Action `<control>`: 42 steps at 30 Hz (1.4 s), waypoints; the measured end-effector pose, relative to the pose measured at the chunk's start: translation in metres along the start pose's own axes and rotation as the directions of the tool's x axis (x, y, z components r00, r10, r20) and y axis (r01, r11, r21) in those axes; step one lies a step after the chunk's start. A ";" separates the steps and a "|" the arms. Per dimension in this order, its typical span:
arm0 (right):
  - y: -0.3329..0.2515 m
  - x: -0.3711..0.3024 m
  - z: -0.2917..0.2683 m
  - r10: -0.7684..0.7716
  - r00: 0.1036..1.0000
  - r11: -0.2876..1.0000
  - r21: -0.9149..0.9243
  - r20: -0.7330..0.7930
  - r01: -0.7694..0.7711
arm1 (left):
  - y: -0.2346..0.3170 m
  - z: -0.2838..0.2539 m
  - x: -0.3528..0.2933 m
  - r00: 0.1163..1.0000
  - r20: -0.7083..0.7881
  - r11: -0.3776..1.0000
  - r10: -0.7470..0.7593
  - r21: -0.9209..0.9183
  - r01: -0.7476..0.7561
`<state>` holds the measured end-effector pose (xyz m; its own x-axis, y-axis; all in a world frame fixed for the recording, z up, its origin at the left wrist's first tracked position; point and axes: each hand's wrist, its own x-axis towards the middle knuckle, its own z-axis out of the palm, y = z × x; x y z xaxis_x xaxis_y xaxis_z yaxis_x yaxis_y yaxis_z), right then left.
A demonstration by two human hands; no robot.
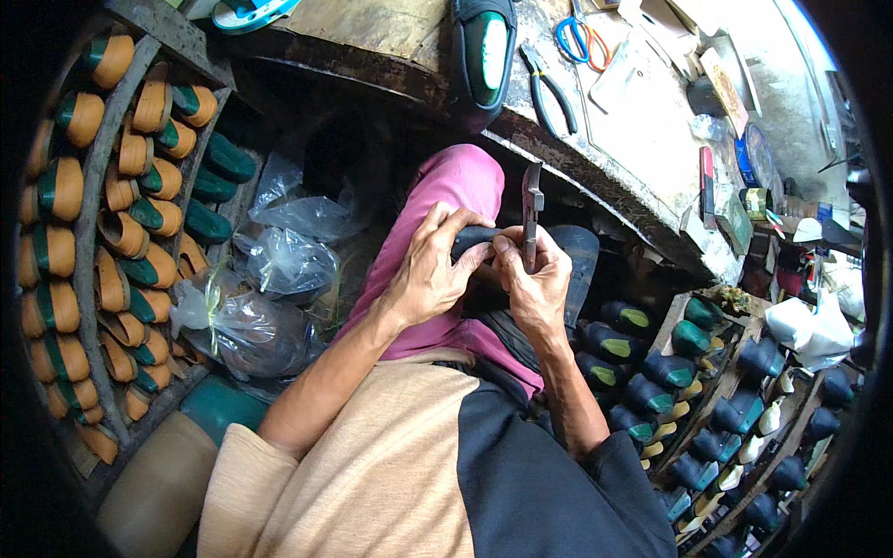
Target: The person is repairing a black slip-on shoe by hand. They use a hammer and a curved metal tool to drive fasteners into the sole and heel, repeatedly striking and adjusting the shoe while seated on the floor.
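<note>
Over my lap, my left hand [430, 256] is wrapped round a dark shoe [472, 238], of which only a part shows between my hands. My right hand [538, 279] keeps a hammer [532, 200] in its grip, the metal head pointing up toward the bench. Thumb and forefinger of that same hand pinch the shoe's edge, close to my left fingertips. Whatever lies between those fingertips is too small to make out. Beyond my knee, a dark shoe with a green sole [486, 58] rests upturned at the bench's edge.
The worn bench [391, 37] bears pliers [551, 93] and scissors [586, 42]. A red-handled knife [707, 186] lies farther right. Racks of orange-and-green shoes [63, 186] stand left, beside clear plastic bags [293, 260]. Dark shoes [670, 369] fill racks at my right.
</note>
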<state>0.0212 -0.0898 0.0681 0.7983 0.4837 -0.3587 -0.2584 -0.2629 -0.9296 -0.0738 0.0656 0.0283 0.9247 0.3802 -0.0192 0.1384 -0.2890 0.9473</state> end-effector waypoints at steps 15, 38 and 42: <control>0.013 0.002 0.005 -0.108 0.994 0.989 -0.098 0.022 0.109 | -0.003 -0.001 -0.001 1.000 -0.020 1.000 -0.006 0.019 0.006; -0.010 -0.100 -0.005 -0.229 0.971 0.963 -0.131 0.069 0.237 | 0.003 -0.006 -0.001 0.998 0.032 0.998 0.054 0.025 -0.055; -0.013 -0.088 0.012 -0.411 0.912 0.879 -0.271 -0.010 0.393 | 0.003 -0.005 -0.002 0.999 0.023 0.998 0.048 0.038 -0.049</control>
<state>-0.0527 -0.1189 0.1108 0.8396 0.5404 0.0557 0.2342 -0.2674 -0.9347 -0.0774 0.0685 0.0326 0.9384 0.3452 0.0188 0.1064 -0.3402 0.9343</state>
